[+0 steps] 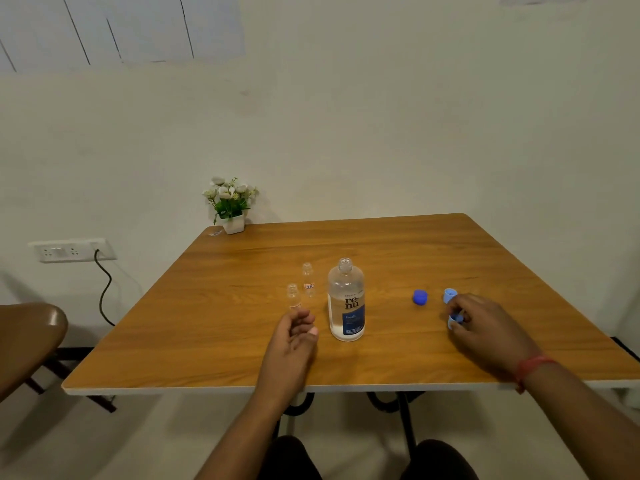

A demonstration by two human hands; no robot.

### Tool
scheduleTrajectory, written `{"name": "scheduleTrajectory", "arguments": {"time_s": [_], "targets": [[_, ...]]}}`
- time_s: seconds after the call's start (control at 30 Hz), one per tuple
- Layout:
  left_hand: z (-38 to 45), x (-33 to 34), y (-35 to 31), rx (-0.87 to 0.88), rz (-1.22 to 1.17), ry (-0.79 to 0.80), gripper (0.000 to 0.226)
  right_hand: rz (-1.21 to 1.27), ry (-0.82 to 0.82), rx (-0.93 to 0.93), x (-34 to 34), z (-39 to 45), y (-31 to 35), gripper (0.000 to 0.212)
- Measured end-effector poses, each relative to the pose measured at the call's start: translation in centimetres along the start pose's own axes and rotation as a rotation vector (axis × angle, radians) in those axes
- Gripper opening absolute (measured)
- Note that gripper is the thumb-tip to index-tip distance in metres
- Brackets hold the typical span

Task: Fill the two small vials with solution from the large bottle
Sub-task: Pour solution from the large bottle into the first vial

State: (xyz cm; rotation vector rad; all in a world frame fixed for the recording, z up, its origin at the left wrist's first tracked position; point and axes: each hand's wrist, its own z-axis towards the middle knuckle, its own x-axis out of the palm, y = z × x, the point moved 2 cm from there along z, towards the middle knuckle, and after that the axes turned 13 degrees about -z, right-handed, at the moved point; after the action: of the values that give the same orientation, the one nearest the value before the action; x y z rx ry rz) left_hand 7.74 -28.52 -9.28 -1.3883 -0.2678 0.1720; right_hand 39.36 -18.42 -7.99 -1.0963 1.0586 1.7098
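A large clear bottle (346, 301) with a blue label stands uncapped near the middle of the wooden table (207, 323), partly full of clear liquid. Two small clear vials stand open to its left: the near vial (293, 296) and the far vial (308, 279), which bears a small red label. My left hand (294, 337) rests just in front of the near vial, fingers loosely apart, holding nothing. My right hand (485, 323) lies to the right with its fingertips closed on a small light-blue cap (454, 320). A dark-blue cap (420, 297) and a second light-blue cap (450, 294) lie on the table nearby.
A small white pot of white flowers (231, 206) stands at the table's far left corner. A brown chair (27, 337) sits to the left of the table. A wall socket with a black cable (104, 289) is on the left wall.
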Motion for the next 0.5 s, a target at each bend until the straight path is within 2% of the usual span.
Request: {"name": "scheduleTrajectory", "arguments": {"time_s": [0.37, 0.43, 0.5], "targets": [[0.1, 1.2, 0.1, -0.005, 0.052, 0.038, 0.028, -0.021, -0.014, 0.018, 0.5, -0.3, -0.3, 0.020], [0.2, 1.0, 0.2, 0.008, 0.053, 0.006, 0.026, -0.041, -0.086, 0.022, 0.4, -0.4, -0.4, 0.031], [0.4, 0.5, 0.1, 0.025, 0.053, -0.040, 0.024, -0.049, -0.214, 0.003, 0.0, -0.4, -0.1, 0.032]]}}
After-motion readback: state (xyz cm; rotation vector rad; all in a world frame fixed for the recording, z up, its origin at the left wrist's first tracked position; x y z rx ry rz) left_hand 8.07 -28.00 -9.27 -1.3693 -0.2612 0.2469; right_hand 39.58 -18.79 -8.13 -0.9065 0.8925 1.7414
